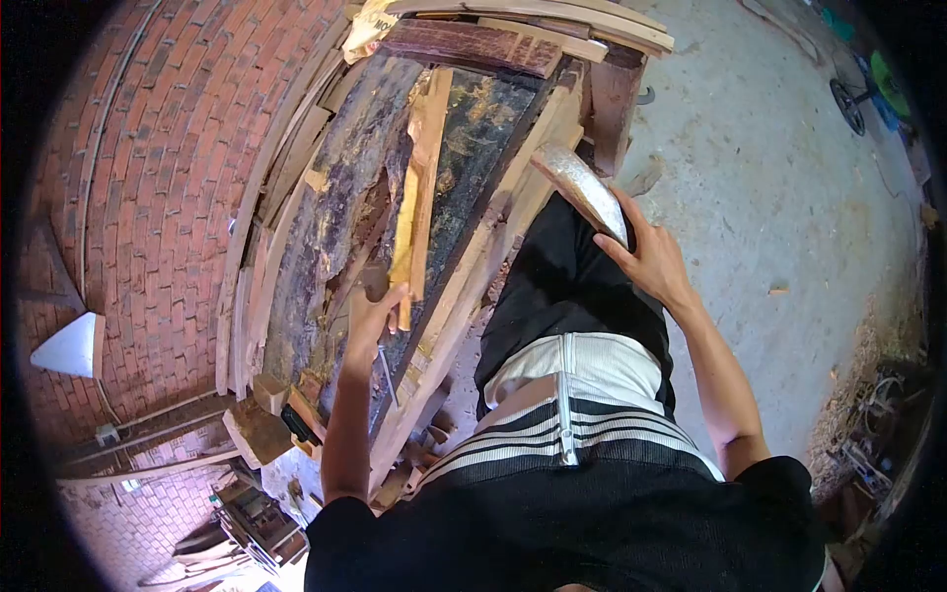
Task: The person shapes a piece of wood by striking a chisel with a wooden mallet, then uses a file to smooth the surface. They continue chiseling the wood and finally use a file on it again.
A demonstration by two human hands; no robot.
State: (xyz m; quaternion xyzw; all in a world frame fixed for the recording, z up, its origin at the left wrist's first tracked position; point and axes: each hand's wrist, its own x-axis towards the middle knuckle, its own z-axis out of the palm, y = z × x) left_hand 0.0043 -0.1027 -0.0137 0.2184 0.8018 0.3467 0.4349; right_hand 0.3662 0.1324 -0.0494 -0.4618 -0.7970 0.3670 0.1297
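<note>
My left hand [371, 321] is closed at the near end of a pale, rough-edged wooden strip [426, 168] on the dark, stained workbench [466, 158]. A yellowish strip [405, 232] lies along it, close to my fingers. Just beyond my knuckles is a small brown block [375, 280]. My right hand [655, 259] grips a slightly curved block with a silvery-white face and brown edges [584, 185], its kind unclear, over the bench's right edge beside my leg. A thin metal rod [388, 373] lies near my left wrist.
Long planks [473, 232] run along the bench's right side, and more boards [473, 41] lie across its far end. A brick wall [187, 148] stands at left. On the concrete floor [730, 168] are wheeled items at far right and wood shavings [843, 385].
</note>
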